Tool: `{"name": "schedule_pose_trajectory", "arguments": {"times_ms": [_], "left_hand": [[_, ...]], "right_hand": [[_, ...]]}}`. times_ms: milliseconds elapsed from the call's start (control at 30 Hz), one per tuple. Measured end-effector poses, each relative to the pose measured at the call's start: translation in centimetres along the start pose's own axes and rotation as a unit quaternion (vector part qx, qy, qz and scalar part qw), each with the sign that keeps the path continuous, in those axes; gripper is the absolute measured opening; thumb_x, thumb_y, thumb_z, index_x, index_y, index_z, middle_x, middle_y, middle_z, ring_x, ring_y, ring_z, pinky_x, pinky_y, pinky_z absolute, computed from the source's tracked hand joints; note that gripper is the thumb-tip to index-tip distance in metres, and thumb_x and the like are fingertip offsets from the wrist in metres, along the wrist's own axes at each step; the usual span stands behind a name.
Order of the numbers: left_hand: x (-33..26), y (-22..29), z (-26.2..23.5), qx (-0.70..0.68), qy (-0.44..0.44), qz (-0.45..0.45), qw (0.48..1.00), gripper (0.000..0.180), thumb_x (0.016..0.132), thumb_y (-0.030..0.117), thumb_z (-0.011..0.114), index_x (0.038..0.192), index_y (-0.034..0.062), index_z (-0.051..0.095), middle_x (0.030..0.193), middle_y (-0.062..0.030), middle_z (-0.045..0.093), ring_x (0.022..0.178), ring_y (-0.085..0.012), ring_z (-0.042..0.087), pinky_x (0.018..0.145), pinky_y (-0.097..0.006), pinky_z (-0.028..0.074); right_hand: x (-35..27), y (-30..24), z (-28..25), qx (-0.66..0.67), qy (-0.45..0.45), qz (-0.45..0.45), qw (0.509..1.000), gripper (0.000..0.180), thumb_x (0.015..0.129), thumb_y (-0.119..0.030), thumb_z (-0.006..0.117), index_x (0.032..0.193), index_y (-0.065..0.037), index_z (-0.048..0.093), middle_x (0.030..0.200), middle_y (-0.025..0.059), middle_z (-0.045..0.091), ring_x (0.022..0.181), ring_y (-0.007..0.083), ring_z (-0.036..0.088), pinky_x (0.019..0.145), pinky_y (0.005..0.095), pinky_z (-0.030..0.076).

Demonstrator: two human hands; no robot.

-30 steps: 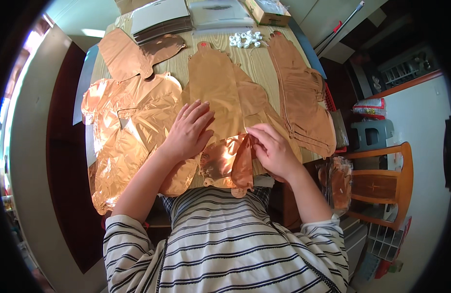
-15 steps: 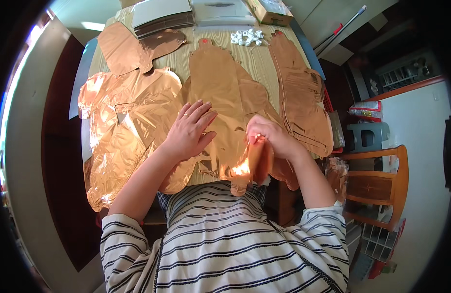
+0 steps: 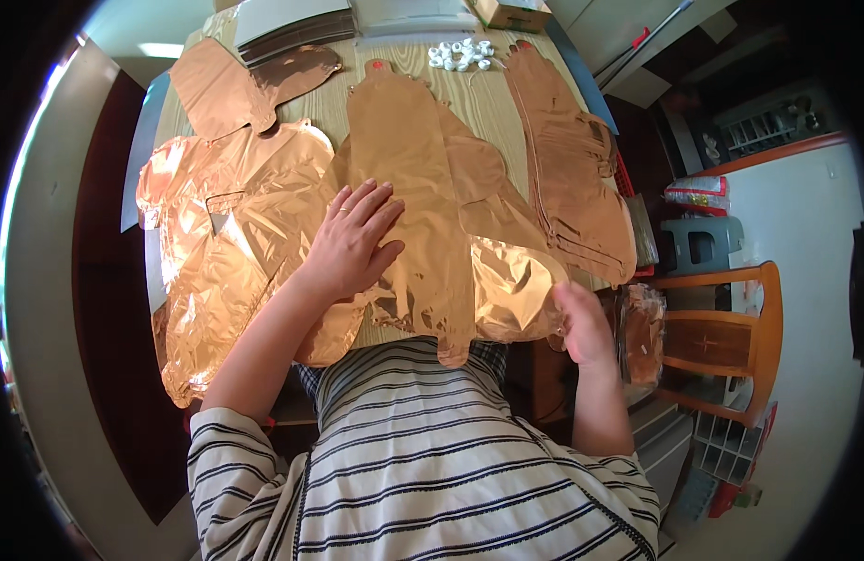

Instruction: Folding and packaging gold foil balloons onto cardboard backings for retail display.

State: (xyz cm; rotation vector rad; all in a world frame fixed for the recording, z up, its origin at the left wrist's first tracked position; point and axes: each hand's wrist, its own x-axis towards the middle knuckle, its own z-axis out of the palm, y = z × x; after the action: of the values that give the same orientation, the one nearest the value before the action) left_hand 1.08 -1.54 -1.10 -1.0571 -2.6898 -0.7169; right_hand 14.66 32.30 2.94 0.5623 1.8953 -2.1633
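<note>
A flat, uninflated rose-gold foil balloon (image 3: 408, 178) lies lengthwise down the middle of the table, its narrow tab hanging over the near edge. My left hand (image 3: 355, 245) rests on its left side, palm down with fingers stretched out. At the lower right, my right hand (image 3: 586, 323) pinches the outer edge of the balloon's shiny flap (image 3: 514, 290), which is spread out to the right. To the left lies a crinkled foil balloon (image 3: 235, 252), partly under my left forearm. Another folded one (image 3: 572, 168) lies along the right side.
A smaller folded foil piece (image 3: 212, 89) sits at the far left. Behind are a stack of grey boards (image 3: 292, 33), clear plastic sleeves (image 3: 413, 26), a cardboard box (image 3: 511, 14) and several small white rolls (image 3: 462, 54). A wooden chair (image 3: 721, 341) and grey stool (image 3: 701, 245) stand right.
My right hand has moved outward to the right, and the bunched foil it held is now spread out as a flap. My left hand stays on the balloon.
</note>
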Motion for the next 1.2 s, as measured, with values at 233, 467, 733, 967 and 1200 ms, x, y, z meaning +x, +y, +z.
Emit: {"name": "schedule_pose_trajectory", "arguments": {"times_ms": [233,467,733,967,1200], "left_hand": [[0.0,0.2,-0.5,0.015,-0.004,-0.006,1.0,0.053,0.09,0.028,0.068,0.137,0.0074,0.056,0.146,-0.0175,0.051,0.139,-0.0391,0.044,0.116,-0.056,0.033],[0.2,0.0,-0.6,0.034,-0.007,-0.002,0.999,0.053,0.091,0.028,0.068,0.137,0.0059,0.056,0.144,-0.018,0.052,0.139,-0.039,0.045,0.116,-0.055,0.033],[0.4,0.3,-0.8,0.029,-0.008,-0.009,1.0,0.054,0.091,0.028,0.069,0.137,0.0048,0.056,0.144,-0.0187,0.053,0.138,-0.0392,0.046,0.115,-0.055,0.035],[0.1,0.2,-0.6,0.019,0.013,-0.002,1.0,0.048,0.091,0.029,0.067,0.132,0.0064,0.058,0.141,-0.0176,0.054,0.136,-0.0387,0.047,0.115,-0.053,0.034],[0.2,-0.3,-0.7,-0.005,0.032,0.031,0.999,0.046,0.089,0.021,0.069,0.13,0.0026,0.06,0.136,-0.0186,0.057,0.133,-0.039,0.05,0.113,-0.05,0.038]], "right_hand": [[-0.1,0.5,1.4,-0.19,0.126,-0.054,0.972,0.026,0.096,-0.022,0.07,0.087,0.002,0.068,0.065,-0.0021,0.058,0.05,0.0039,0.047,0.043,0.0254,0.038],[0.9,1.9,0.5,-0.219,0.121,-0.101,0.963,0.028,0.095,-0.021,0.071,0.079,0.001,0.061,0.063,-0.001,0.057,0.047,0.0044,0.048,0.041,0.0259,0.038],[0.9,1.0,0.8,-0.198,0.111,-0.105,0.968,0.028,0.097,-0.021,0.068,0.085,0.003,0.063,0.067,0.0025,0.062,0.048,0.0056,0.054,0.042,0.0256,0.044],[0.3,-0.6,1.5,-0.238,0.121,-0.1,0.958,0.029,0.099,-0.022,0.067,0.097,0.006,0.068,0.075,0.0046,0.068,0.061,0.006,0.059,0.054,0.0262,0.049],[0.5,0.2,0.6,-0.287,0.144,-0.134,0.938,0.032,0.098,-0.025,0.068,0.095,0.007,0.067,0.075,0.0076,0.068,0.07,0.0067,0.056,0.064,0.0287,0.048]]}}
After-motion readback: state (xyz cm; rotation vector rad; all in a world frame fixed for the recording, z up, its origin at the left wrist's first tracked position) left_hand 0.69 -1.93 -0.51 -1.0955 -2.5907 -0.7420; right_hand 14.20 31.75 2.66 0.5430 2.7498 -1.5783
